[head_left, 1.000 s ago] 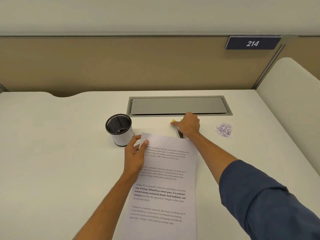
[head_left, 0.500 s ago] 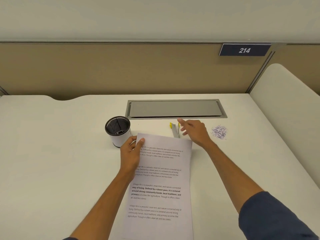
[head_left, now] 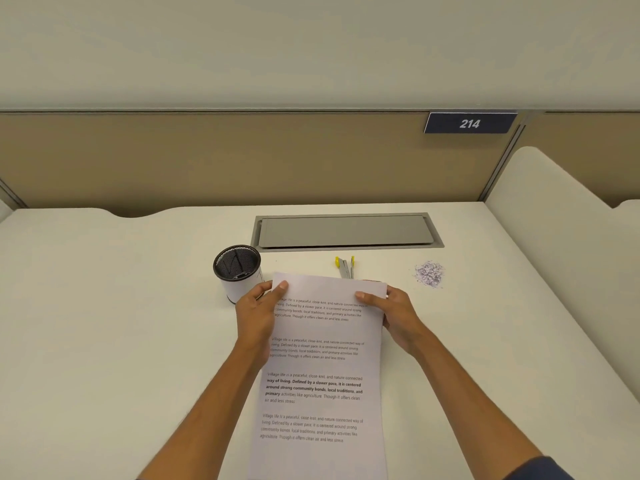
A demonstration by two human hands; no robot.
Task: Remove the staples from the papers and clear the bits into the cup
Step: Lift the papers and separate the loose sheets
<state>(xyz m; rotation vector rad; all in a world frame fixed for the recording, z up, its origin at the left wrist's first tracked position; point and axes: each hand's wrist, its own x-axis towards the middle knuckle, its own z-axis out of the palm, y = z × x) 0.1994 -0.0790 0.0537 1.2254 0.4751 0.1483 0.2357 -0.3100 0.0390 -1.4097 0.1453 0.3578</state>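
Both hands hold the papers (head_left: 322, 358) by the top corners. The left hand (head_left: 258, 315) pinches the upper left corner, thumb on the printed face and fingers curled behind. The right hand (head_left: 393, 311) grips the upper right corner the same way, thumb on top. This two-corner hold appears intended to steady or square the sheets, possibly to check the top edge for staples; none can be made out at this size.

The papers lie lengthwise toward the person, top edge raised slightly off the desk (head_left: 104, 323), lower end running out of frame. Whether there is one sheet or several cannot be told.

The staple remover (head_left: 345, 266), grey with yellow tips, lies untouched on the desk just beyond the top edge of the papers, within easy reach of the right hand.

The cup (head_left: 239, 273), black mesh inside with a white outer wall, stands upright just left of the papers, near the left hand. Its interior reads dark; contents cannot be confirmed.

One small heap of bits (head_left: 429, 274) sits on the desk well to the right, apart from the cup. By this evidence, the clearing step is not yet done.

A closed grey hatch (head_left: 346, 232) is set into the desk behind.
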